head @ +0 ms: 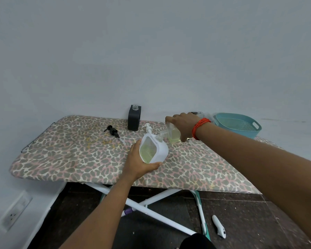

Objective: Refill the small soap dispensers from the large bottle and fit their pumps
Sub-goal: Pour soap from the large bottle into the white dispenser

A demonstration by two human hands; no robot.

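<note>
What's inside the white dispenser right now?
Through the clear window of the white dispenser, yellow-green liquid shows; the neck of the large bottle meets its opening. White walls and the left hand hide the rest.

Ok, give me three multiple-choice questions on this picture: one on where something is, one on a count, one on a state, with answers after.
1. Where does the black pump lie?
A on the floor
B on the ironing board, left of the black dispenser
C hanging on the wall

2. How many pumps lie loose on the board?
A two
B one
C four

3. The large bottle is:
A upright on the board
B lying on the floor
C tilted in the right hand, neck at the white dispenser

Answers: B, it lies on the patterned cover beside the black dispenser; A, the black pump and a white pump; C, the left hand holds the white dispenser tilted to meet the bottle's neck.
</note>
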